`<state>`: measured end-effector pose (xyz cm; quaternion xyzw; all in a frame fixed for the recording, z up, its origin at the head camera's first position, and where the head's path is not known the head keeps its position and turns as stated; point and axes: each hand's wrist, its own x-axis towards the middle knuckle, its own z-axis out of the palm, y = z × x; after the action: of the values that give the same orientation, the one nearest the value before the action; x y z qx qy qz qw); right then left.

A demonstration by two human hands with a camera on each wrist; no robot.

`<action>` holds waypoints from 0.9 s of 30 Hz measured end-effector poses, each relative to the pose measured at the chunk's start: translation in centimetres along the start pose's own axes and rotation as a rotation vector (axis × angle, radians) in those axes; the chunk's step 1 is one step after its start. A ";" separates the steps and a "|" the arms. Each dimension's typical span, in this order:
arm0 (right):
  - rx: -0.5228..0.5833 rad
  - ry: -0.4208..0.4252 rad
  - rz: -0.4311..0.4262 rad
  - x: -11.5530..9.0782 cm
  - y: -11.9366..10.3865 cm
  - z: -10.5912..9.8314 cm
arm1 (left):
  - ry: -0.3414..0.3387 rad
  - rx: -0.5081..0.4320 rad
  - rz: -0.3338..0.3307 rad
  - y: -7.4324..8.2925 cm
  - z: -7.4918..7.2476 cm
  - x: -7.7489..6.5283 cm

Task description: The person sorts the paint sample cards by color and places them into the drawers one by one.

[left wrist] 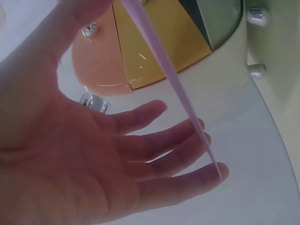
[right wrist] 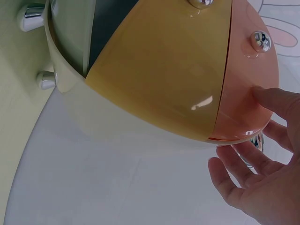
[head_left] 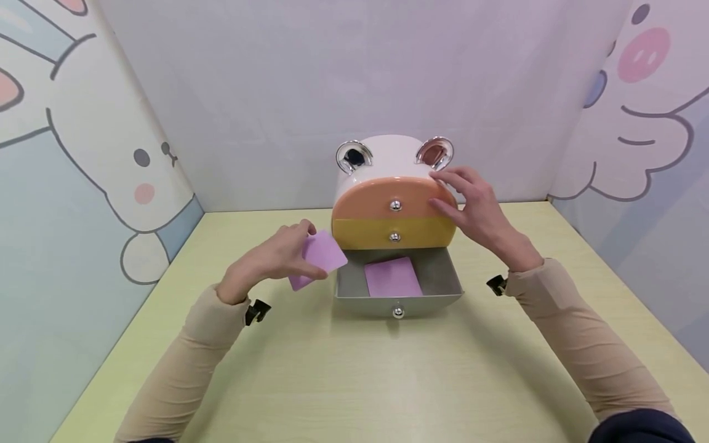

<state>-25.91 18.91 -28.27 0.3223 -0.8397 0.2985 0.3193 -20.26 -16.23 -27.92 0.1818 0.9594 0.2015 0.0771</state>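
My left hand (head_left: 279,251) pinches a purple square card (head_left: 325,252) between thumb and fingers, just left of the drawer box. Seen edge-on in the left wrist view, the card (left wrist: 164,61) runs from the thumb to the fingertips. A second purple card (head_left: 393,278) lies in the pulled-out grey-green bottom drawer (head_left: 399,305). At the box's upper right, my right hand (head_left: 477,206) rests its thumb on the orange top drawer (head_left: 368,200), its fingers spread loosely around the casing's edge. The orange and yellow drawers (head_left: 365,235) are closed.
The white casing (head_left: 390,147) has two shiny round ears, the right ear (head_left: 436,154) close to my right fingers. Silver knobs mark the drawers. Box and arms are over a pale wooden table (head_left: 388,381); a white curtain (head_left: 277,92) hangs behind, with cartoon-printed panels at both sides.
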 end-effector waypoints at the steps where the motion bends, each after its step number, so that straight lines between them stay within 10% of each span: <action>1: 0.000 -0.001 0.002 0.0 0.0 0.0 | 0.002 0.011 0.011 0.3 0.0 -0.1; 27: -0.013 -0.006 0.022 0.0 0.1 0.1 | -0.038 0.178 0.260 4.5 1.8 1.5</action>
<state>-26.03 18.90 -28.31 0.3118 -0.8461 0.2958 0.3153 -19.85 -11.18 -27.81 0.3142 0.9403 0.1203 0.0520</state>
